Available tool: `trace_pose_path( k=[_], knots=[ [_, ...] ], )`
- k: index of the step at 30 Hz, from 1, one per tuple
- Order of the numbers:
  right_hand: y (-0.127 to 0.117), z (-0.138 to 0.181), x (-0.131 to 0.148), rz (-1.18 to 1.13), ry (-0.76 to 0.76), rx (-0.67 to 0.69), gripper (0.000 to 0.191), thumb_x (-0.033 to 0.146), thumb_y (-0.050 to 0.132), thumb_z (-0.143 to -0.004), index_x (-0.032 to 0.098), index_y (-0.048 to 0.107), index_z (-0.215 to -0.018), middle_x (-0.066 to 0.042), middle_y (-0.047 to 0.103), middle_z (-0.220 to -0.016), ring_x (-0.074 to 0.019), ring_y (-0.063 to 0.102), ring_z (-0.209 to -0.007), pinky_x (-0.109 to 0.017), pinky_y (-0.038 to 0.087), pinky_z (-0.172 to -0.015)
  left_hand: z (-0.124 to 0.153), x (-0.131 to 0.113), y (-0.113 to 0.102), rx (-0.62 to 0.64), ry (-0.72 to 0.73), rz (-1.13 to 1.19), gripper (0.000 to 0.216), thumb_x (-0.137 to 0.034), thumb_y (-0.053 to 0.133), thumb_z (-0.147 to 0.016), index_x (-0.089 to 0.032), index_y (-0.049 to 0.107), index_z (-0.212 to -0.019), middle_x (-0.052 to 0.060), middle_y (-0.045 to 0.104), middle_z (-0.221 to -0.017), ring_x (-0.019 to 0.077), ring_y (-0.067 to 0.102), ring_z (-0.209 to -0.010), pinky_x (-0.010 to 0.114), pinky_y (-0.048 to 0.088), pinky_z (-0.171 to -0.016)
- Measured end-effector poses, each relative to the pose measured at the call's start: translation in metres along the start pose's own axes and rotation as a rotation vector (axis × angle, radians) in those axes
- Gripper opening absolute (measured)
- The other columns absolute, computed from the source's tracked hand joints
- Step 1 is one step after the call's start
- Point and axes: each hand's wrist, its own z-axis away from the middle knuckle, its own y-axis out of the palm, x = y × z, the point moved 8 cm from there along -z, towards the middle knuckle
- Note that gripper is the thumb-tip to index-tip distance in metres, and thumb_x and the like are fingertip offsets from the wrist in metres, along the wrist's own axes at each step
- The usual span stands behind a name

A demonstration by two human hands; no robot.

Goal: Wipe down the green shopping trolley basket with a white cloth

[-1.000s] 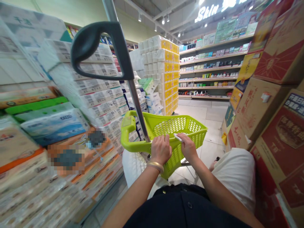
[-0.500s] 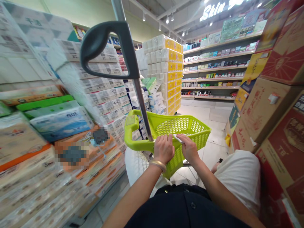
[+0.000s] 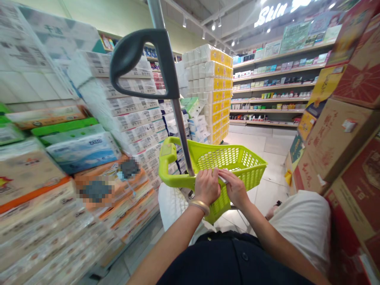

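A lime-green plastic shopping basket [image 3: 252, 178] with a perforated wall stands in front of me, a metal pole [image 3: 182, 136] and dark grey handle [image 3: 174, 67] rising at its left. My left hand [image 3: 208, 186], with a bangle at the wrist, is closed over the near rim. Just right of it, my right hand [image 3: 236, 189] pinches a small white cloth or tissue [image 3: 222, 179] against the same rim. The fingertips of both hands nearly meet. Most of the white piece is hidden under the right fingers.
Packs of tissue paper [image 3: 84, 152] are piled at the left. Farther back stands a tall stack of yellow-and-white paper packs [image 3: 218, 95]. Cardboard boxes [image 3: 341, 138] rise close on the right. Shelves of small goods [image 3: 273, 85] line the back, beyond the tiled floor [image 3: 255, 138].
My right hand has shifted slightly left along the rim, closer to my left hand, with the white piece. The whole view has moved a little, so everything sits slightly farther right.
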Motion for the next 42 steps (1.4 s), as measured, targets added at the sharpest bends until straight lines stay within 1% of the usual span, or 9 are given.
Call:
trace_pose_path(
  k=[6,8,13,19,22,25,32,38,42],
  knots=[
    [-0.018,0.002,-0.028,0.119,0.124,-0.123,0.051,0.002,0.041,-0.078,0.025,0.073,-0.112,-0.005,0.073,-0.116,-0.0211,0.063,-0.119,-0.048,0.047,-0.109,0.001,0.000,0.001,0.011,0.003,-0.019,0.045,-0.023,0.056,-0.079,-0.014,0.050,-0.123,0.009,0.064,-0.094,0.0254,0.057,-0.089,0.039,0.039,-0.083],
    [-0.016,0.002,-0.025,0.117,0.123,-0.111,0.052,0.002,0.041,-0.078,0.026,0.072,-0.112,-0.004,0.073,-0.117,-0.0209,0.063,-0.119,-0.048,0.047,-0.110,0.000,0.000,0.001,0.012,0.001,-0.021,0.043,-0.023,0.056,-0.079,-0.014,0.051,-0.121,0.009,0.064,-0.094,0.0257,0.057,-0.089,0.039,0.039,-0.083],
    [0.003,0.000,0.000,0.001,-0.007,0.012,0.054,0.003,0.039,-0.082,0.025,0.068,-0.122,-0.005,0.067,-0.128,-0.0195,0.058,-0.127,-0.044,0.045,-0.111,0.000,0.001,0.000,0.012,0.000,-0.004,0.035,-0.023,0.055,-0.081,-0.016,0.053,-0.115,0.009,0.064,-0.094,0.0250,0.057,-0.089,0.039,0.039,-0.083],
    [-0.019,0.005,-0.031,0.142,0.121,-0.116,0.053,0.002,0.041,-0.079,0.027,0.071,-0.115,-0.004,0.072,-0.118,-0.0214,0.062,-0.122,-0.048,0.046,-0.110,0.000,0.001,-0.001,0.025,-0.004,-0.002,0.032,-0.021,0.056,-0.078,-0.016,0.056,-0.110,0.009,0.064,-0.093,0.0254,0.056,-0.089,0.040,0.039,-0.082],
    [-0.013,0.004,-0.023,0.133,0.092,-0.075,0.054,0.001,0.040,-0.080,0.026,0.070,-0.117,-0.004,0.071,-0.121,-0.0208,0.061,-0.123,-0.047,0.046,-0.111,-0.001,0.000,-0.002,0.026,-0.008,-0.009,0.019,-0.020,0.056,-0.078,-0.017,0.059,-0.097,0.009,0.063,-0.089,0.0254,0.056,-0.088,0.040,0.039,-0.082],
    [-0.003,0.003,-0.009,0.083,0.024,-0.003,0.056,0.001,0.038,-0.082,0.025,0.068,-0.122,-0.004,0.068,-0.126,-0.0196,0.058,-0.127,-0.044,0.045,-0.112,-0.001,-0.001,-0.004,0.016,-0.003,-0.019,0.015,-0.020,0.056,-0.079,-0.017,0.060,-0.093,0.010,0.063,-0.088,0.0256,0.056,-0.087,0.040,0.040,-0.081],
    [-0.020,0.006,-0.033,0.181,0.136,-0.106,0.055,0.001,0.040,-0.078,0.026,0.071,-0.116,-0.005,0.071,-0.120,-0.0228,0.061,-0.122,-0.051,0.047,-0.109,-0.001,0.000,-0.001,0.032,-0.013,-0.037,0.015,-0.020,0.056,-0.079,-0.017,0.061,-0.093,0.009,0.064,-0.089,0.0250,0.057,-0.087,0.040,0.039,-0.082],
    [-0.003,0.005,-0.002,0.046,0.008,-0.003,0.057,0.000,0.038,-0.081,0.027,0.067,-0.123,-0.004,0.067,-0.128,-0.0197,0.057,-0.127,-0.045,0.045,-0.112,0.000,0.000,-0.001,0.023,-0.007,-0.030,0.017,-0.021,0.057,-0.080,-0.017,0.061,-0.096,0.010,0.063,-0.089,0.0257,0.057,-0.088,0.040,0.039,-0.081],
    [-0.014,0.007,-0.022,0.111,0.066,-0.074,0.056,0.000,0.039,-0.079,0.026,0.069,-0.119,-0.004,0.070,-0.123,-0.0209,0.060,-0.124,-0.047,0.047,-0.110,0.000,0.000,-0.003,0.028,-0.003,-0.051,0.016,-0.021,0.057,-0.080,-0.017,0.061,-0.095,0.009,0.063,-0.089,0.0254,0.057,-0.088,0.040,0.039,-0.081]
  ],
)
